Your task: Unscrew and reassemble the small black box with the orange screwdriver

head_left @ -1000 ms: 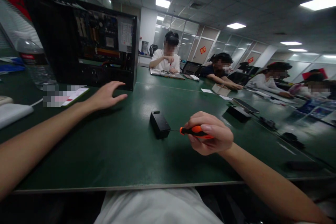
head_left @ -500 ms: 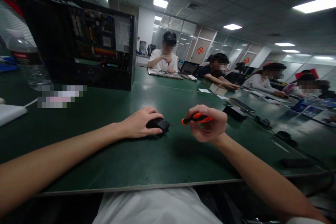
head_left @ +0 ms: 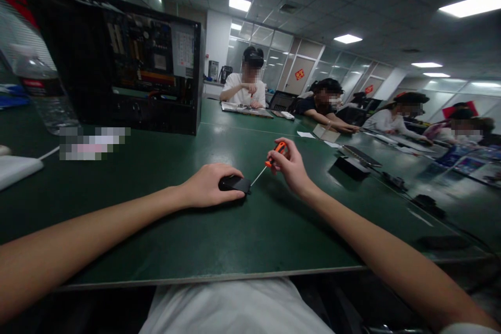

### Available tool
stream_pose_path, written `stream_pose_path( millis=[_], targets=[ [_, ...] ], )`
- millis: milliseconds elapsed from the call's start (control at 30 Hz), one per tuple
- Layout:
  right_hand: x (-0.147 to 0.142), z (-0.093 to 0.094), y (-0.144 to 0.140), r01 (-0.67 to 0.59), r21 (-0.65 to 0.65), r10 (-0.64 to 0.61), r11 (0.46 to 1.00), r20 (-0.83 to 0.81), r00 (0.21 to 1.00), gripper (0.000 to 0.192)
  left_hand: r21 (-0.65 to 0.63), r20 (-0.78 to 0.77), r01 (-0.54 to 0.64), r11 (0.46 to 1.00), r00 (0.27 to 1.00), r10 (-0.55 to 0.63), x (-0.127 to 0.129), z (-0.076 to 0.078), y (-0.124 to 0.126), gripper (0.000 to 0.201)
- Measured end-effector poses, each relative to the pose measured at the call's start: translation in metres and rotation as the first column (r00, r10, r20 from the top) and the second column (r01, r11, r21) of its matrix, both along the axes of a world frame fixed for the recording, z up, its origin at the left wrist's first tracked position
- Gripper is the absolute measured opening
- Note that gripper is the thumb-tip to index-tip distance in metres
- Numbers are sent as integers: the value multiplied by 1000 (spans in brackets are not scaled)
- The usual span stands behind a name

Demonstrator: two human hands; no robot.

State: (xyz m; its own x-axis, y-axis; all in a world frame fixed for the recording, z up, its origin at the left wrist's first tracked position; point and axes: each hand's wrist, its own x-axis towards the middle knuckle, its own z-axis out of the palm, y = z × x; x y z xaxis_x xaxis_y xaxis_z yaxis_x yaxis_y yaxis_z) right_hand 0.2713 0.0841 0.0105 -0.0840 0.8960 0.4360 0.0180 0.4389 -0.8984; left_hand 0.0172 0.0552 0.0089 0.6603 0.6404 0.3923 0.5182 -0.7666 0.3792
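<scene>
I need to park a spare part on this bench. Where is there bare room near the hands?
Bare green table lies along the near edge before both forearms, and between the open computer case and the left hand. Crowded: small black box, screwdriver, right hand.

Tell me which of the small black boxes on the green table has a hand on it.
The black box nearest the table's front edge: the left hand covers it, and the screwdriver in the right hand points at it. The other box sits untouched.

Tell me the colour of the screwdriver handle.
Orange with black, on the screwdriver in the right hand; head view.
</scene>
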Motion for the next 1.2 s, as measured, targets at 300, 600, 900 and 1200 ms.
stream_pose_path(
  millis=[300,600,900,1200],
  targets=[
    [-4,-9,6,-69,-252,43,965,-106,993,58,-18,29,-66,998,997,66,4,0,-5,43],
    [0,-17,16,-177,-481,113,858,-158,981,51,1,73,-91,996,993,90,10,-1,-18,41],
    [6,-19,21,-150,-486,6,861,-285,958,32,-4,144,-208,978,968,206,6,-7,-11,38],
    [4,-14,18,-256,-536,223,804,-126,967,38,-78,244,-199,977,946,212,3,-5,-8,37]
  ],
)
